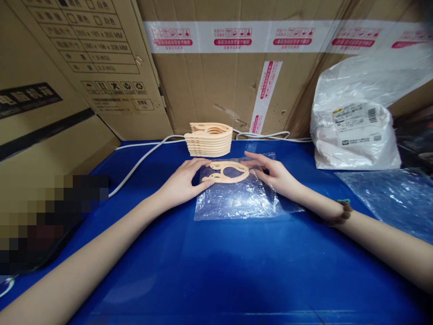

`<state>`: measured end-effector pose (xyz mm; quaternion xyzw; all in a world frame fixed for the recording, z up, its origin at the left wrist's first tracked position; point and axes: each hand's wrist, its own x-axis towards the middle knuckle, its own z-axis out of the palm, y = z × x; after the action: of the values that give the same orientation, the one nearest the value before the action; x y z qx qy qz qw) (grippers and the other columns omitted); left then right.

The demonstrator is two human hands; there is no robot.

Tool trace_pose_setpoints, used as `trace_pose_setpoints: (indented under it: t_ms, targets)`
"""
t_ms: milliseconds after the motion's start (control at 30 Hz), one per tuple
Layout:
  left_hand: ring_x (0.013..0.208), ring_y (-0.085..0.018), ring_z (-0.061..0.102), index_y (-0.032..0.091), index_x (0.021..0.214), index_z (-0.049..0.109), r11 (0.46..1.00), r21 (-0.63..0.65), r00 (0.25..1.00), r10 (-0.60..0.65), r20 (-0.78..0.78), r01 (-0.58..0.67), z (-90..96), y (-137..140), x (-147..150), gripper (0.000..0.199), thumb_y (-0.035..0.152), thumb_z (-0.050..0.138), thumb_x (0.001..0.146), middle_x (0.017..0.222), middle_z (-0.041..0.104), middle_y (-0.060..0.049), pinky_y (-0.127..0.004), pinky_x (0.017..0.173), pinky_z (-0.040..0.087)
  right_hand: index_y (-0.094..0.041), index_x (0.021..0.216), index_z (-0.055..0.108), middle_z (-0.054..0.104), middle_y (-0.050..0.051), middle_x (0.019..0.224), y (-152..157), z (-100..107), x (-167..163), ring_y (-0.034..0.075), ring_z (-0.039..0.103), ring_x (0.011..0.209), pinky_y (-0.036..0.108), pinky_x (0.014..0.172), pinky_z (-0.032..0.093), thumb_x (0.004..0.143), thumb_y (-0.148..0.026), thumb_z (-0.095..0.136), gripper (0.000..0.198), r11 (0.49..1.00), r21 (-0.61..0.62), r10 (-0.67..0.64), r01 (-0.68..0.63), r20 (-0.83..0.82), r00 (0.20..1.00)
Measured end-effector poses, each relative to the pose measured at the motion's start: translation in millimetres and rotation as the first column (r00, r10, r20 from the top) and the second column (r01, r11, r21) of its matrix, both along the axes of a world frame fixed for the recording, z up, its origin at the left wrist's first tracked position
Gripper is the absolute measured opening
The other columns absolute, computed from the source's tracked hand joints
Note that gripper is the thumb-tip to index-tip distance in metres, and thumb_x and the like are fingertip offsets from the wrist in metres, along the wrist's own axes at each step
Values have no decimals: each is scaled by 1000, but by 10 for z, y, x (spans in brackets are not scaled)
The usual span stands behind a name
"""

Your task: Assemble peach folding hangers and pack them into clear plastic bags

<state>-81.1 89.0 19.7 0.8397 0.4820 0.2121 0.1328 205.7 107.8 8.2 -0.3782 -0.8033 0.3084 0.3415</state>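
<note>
A beige plastic piece that looks like a folded travel hanger (pixel 233 181) lies flat over a clear plastic bag (pixel 233 205); whether it is inside or on top, I cannot tell. My left hand (pixel 182 183) holds its left end, thumb at the near side and fingers at the far side. At its rounded right end is my right hand (pixel 270 171), closed around the tip with thumb and fingers, partly over the bag. Just behind stands a neat stack of several matching folded hangers (pixel 209 145), touched by neither hand.
Cardboard boxes (pixel 209 85) wall off the back and left of the blue table (pixel 216 271). A white cable (pixel 142 167) runs behind the stack. On the right sit a white plastic parcel bag (pixel 355 135) and more clear plastic (pixel 389 194). Dark, pixelated items (pixel 67 212) lie left.
</note>
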Motion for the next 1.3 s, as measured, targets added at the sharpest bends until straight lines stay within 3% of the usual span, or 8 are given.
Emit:
trace_pose_setpoints:
  t_ms: [100,200,300,433,533,600,800,1300]
  targets:
    - [129,-28,49,22,132,51,1000,19,1000,-14,-6,14,1,-12,-4,52,55,54,91,138,57,-9,-50,111,38,-21,136,48,74,8,109,-32,-2,-4,25,68,103,49,92,52,85,-17,48,51,992,34,-117,119,-54,992]
    - [133,-28,47,20,134,50,999,38,1000,-9,-22,10,1,-33,1,54,55,51,93,142,54,-11,-50,114,36,-22,121,55,74,2,83,-31,64,39,21,68,78,44,81,54,78,-11,44,45,940,96,-313,329,-147,938]
    - [138,-29,43,18,135,50,999,47,999,0,-32,2,5,-55,13,57,57,49,94,147,50,-13,-50,116,34,-22,109,58,69,1,77,47,267,80,19,64,72,40,75,54,78,-11,44,36,903,185,-351,388,-203,914]
    - [142,-29,38,16,137,50,998,51,998,-29,-58,32,4,-77,26,58,55,48,95,150,46,-14,-49,117,32,-21,109,60,68,7,102,285,665,-15,23,64,94,42,84,52,87,-25,52,24,922,324,-219,214,-21,976]
    - [143,-30,36,16,139,48,998,47,997,-33,-73,37,0,-89,25,58,54,47,95,151,46,-13,-51,118,30,-20,123,57,63,10,123,545,881,-224,29,60,111,48,97,48,86,-43,63,44,913,407,-118,27,202,972]
    - [143,-30,36,16,139,47,999,43,997,-29,-77,32,1,-95,23,57,54,47,96,151,46,-13,-51,118,30,-18,134,50,56,13,136,730,942,-393,34,53,124,52,103,43,81,-55,67,67,920,385,-48,-72,292,955]
    - [142,-29,38,17,139,46,997,70,995,-31,-92,38,11,-105,27,53,50,46,97,150,47,-12,-50,117,32,-13,150,34,39,21,153,1109,877,-749,40,38,139,58,113,30,69,-72,70,106,942,267,59,-201,460,886]
    - [142,-29,39,17,139,46,999,32,997,-33,-67,35,-4,-115,24,52,48,46,97,149,48,-12,-51,118,31,-14,147,39,52,16,143,1147,751,-810,33,53,126,49,106,44,75,-52,74,89,937,226,168,-265,374,912]
